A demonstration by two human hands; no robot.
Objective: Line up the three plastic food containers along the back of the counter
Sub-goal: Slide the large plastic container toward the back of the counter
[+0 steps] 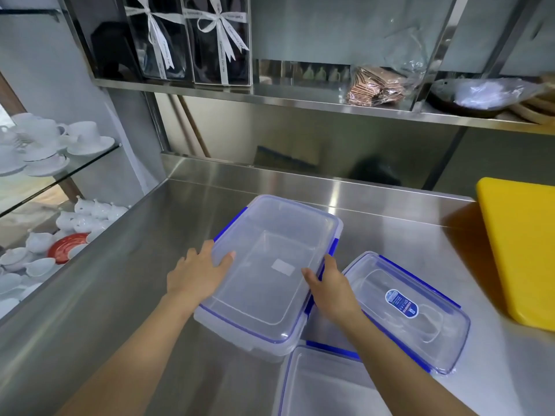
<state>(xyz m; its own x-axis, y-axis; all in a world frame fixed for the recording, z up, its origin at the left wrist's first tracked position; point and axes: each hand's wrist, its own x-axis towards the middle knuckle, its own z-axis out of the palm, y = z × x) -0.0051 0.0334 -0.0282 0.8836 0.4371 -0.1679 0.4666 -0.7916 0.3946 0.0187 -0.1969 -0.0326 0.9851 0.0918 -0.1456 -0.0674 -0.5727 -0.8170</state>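
Three clear plastic food containers with blue clips sit on the steel counter [390, 211]. The largest container [267, 265] lies in the middle, angled, with its lid on. My left hand [198, 271] grips its left edge and my right hand [330, 283] grips its right edge. A second container [420, 325], with a blue oval label on its lid, lies to the right, partly under my right forearm. The third container [324, 385] is at the bottom edge of the view, cut off by the frame.
A yellow cutting board [522, 250] lies on the counter at the right. The steel backsplash [300, 139] rises behind, with a shelf [300, 97] above holding boxes and bags. White cups and dishes [45, 145] fill glass shelves to the left.
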